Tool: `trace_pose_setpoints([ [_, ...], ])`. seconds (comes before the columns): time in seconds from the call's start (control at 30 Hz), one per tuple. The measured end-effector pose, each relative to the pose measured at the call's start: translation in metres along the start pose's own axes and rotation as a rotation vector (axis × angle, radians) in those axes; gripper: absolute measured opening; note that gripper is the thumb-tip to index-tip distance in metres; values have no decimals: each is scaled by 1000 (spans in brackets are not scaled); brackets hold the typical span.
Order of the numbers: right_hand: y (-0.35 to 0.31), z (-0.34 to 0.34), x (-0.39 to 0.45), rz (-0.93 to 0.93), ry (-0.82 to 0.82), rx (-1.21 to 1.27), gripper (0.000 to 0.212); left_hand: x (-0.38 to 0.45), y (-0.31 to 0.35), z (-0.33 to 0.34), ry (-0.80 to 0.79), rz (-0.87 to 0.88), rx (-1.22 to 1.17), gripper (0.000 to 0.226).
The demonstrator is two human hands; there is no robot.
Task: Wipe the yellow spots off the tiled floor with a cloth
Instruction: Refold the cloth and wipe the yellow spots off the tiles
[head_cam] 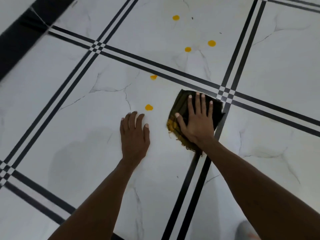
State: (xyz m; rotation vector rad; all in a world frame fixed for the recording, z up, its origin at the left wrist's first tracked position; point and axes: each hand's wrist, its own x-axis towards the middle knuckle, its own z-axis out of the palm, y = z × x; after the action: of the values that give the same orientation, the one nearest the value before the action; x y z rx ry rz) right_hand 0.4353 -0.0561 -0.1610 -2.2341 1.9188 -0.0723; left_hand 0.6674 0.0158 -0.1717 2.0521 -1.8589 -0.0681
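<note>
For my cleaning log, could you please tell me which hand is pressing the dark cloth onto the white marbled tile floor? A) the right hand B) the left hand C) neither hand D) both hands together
A: the right hand lies flat with spread fingers on the dark, yellow-stained cloth, while the left hand rests bare on the white marbled tile floor beside a yellow spot.

Left hand [134,134] flat, fingers spread — right hand [197,118] palm-down, fingers splayed, both arms outstretched
</note>
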Motion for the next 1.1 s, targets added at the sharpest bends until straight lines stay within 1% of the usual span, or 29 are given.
trace_pose_setpoints([
  [0.1, -19, 5, -29, -254, -38, -14, 84, 0, -1, 1, -29, -51, -40, 52],
  [0.17, -7, 3, -55, -351, -70, -32, 79, 0, -2, 3, -38, -64, -31, 56],
  [0.23, 14, -3, -57, -415, -81, -47, 70, -2, -3, 5, -30, -46, -1, 57],
  [0.3, 27, -8, -37, -358, -58, -54, 63, -1, -5, 7, -21, -34, 11, 57],
  [0.33, 28, -9, -21, -269, -18, -49, 62, -1, -6, 7, -18, -35, 15, 57],
  [0.4, 13, -8, 18, -66, 59, -11, 63, -1, -4, 9, -12, -43, 21, 56],
  [0.43, 2, -8, 36, -3, 73, 13, 64, -1, -1, 9, -11, -44, 8, 55],
  [0.47, -15, -6, 51, 10, 70, 38, 66, 0, -3, 7, -6, -47, -9, 54],
  [0.5, -34, -5, 59, -25, 50, 53, 68, 2, -6, 4, 0, -48, -28, 51],
  [0.53, -52, -4, 63, -101, 27, 52, 70, 7, -11, 1, 11, -48, -35, 48],
  [0.6, -77, -2, 55, -303, -17, 18, 69, 19, -31, -3, 39, -49, 3, 44],
  [0.67, -71, 1, 35, -481, -36, -20, 62, 29, -50, -5, 55, -90, 64, 48],
  [0.77, -31, -4, 26, -686, -66, -81, 57, 32, -62, -1, 12, -121, 102, 56],
  [0.8, -20, -7, 35, -689, -56, -93, 57, 30, -61, 1, 3, -120, 105, 57],
  [0.83, -18, -9, 49, -639, -19, -89, 57, 30, -61, 2, -2, -120, 108, 57],
  [0.93, -50, -11, 90, -292, 58, -12, 61, 32, -61, 0, -10, -132, 110, 58],
  [0.97, -70, -8, 97, -237, 62, 3, 64, 32, -61, 1, -5, -131, 120, 58],
  [1.0, -86, -4, 98, -249, 44, 6, 66, 32, -61, 2, -3, -130, 124, 58],
  [1.07, -105, 3, 82, -382, -3, -21, 66, 32, -60, 2, -12, -129, 122, 58],
  [1.1, -106, 5, 68, -453, 2, -38, 63, 32, -60, 1, -14, -126, 123, 58],
])
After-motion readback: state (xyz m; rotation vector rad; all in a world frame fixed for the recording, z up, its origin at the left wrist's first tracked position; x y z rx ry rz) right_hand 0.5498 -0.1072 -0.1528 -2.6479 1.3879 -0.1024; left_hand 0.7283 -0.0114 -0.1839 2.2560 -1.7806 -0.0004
